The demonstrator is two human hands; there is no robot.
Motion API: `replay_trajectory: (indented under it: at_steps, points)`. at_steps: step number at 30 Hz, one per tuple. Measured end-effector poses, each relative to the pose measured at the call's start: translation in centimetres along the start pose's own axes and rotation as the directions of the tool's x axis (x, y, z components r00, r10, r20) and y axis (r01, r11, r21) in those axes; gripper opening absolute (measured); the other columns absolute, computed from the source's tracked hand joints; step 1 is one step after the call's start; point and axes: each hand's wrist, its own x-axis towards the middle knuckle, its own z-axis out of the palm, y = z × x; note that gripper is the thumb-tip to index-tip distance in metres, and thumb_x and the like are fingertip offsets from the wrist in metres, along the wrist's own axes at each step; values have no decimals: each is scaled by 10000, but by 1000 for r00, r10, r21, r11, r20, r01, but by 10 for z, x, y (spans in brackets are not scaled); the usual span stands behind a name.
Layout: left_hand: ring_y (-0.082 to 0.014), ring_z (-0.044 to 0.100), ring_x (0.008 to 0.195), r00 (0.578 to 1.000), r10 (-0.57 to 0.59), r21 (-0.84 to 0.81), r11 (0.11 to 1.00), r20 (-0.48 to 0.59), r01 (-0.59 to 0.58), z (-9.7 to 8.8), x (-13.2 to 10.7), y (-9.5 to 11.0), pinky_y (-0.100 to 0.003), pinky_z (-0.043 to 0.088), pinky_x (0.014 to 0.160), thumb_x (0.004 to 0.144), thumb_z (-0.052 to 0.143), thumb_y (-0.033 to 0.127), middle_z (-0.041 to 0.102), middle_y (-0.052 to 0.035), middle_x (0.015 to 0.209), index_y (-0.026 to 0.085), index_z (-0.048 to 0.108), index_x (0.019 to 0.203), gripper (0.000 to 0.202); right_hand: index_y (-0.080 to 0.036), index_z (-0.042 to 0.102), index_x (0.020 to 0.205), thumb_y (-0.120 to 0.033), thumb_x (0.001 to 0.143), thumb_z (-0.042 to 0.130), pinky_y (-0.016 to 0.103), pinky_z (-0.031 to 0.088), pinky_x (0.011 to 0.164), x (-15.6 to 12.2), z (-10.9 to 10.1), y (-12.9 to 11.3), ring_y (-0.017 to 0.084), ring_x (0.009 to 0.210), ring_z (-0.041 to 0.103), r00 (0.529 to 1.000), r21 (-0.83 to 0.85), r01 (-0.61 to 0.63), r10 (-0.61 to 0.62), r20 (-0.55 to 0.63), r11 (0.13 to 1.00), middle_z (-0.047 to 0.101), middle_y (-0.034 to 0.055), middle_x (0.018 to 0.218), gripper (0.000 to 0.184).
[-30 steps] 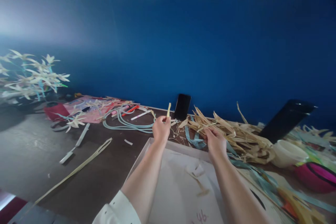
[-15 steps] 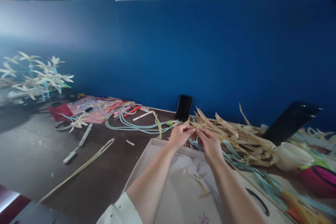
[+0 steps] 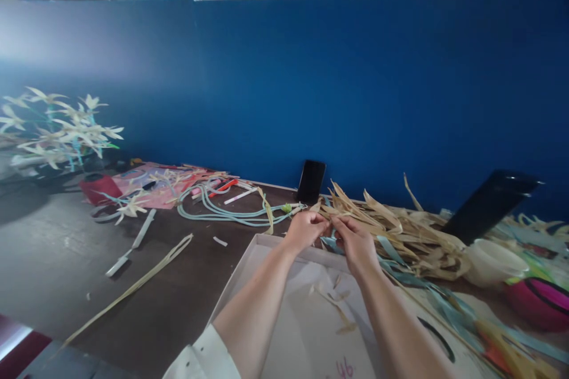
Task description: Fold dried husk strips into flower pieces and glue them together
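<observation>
My left hand [image 3: 306, 230] and my right hand [image 3: 354, 240] meet above the far rim of a shallow white box lid [image 3: 284, 331]. Thumb and fingers are pinched together on both, tips almost touching. Whatever lies between them is too small and hidden to make out. Behind and to the right of my right hand spreads a heap of dried, straw-coloured husk leaves [image 3: 391, 222]. Pale blue-green strips [image 3: 395, 263] run beneath and beside that hand. Inside the lid lie a few small husk scraps [image 3: 340, 314].
A dark phone [image 3: 311, 181] leans against the blue partition [image 3: 355, 89]. Left are looped pale-blue cords [image 3: 222, 217], a long split husk strip [image 3: 133, 287] and white husk flowers [image 3: 66, 124]. Right stand a black slab [image 3: 491, 204], a white bowl [image 3: 495, 263] and a magenta container [image 3: 540, 305].
Both hands stay in nearly the same place, with the fingertips shifted very slightly. The whole view has moved a few pixels; everything on the table lies as before.
</observation>
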Motion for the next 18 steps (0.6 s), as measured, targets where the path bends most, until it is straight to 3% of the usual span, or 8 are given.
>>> replay_trajectory:
  at_steps: [8,14,18]
  points:
    - [-88,513,518,992,12,-34,999,129,-8,0,0,-1,-205,413,502,723,601,389,598,-18,648,117,613,766,276,-170,619,662,-470,561,737,218,288,393,10,-7,6,87,410,401,992,40,-35,40,-119,999,476,-45,467,338]
    - [-89,516,501,988,-16,-31,999,152,21,0,-3,3,-204,410,496,714,628,372,594,-16,626,116,611,773,263,-163,640,755,-369,523,759,199,249,362,11,-11,-3,70,405,378,974,216,-11,59,-217,976,488,-48,500,332]
    - [-93,516,505,986,-7,-25,1000,167,11,0,-3,2,-211,415,506,716,632,383,610,-31,645,115,620,776,275,-170,626,712,-334,514,752,202,265,369,11,-13,-6,76,431,398,965,223,9,49,-256,975,514,-41,529,287]
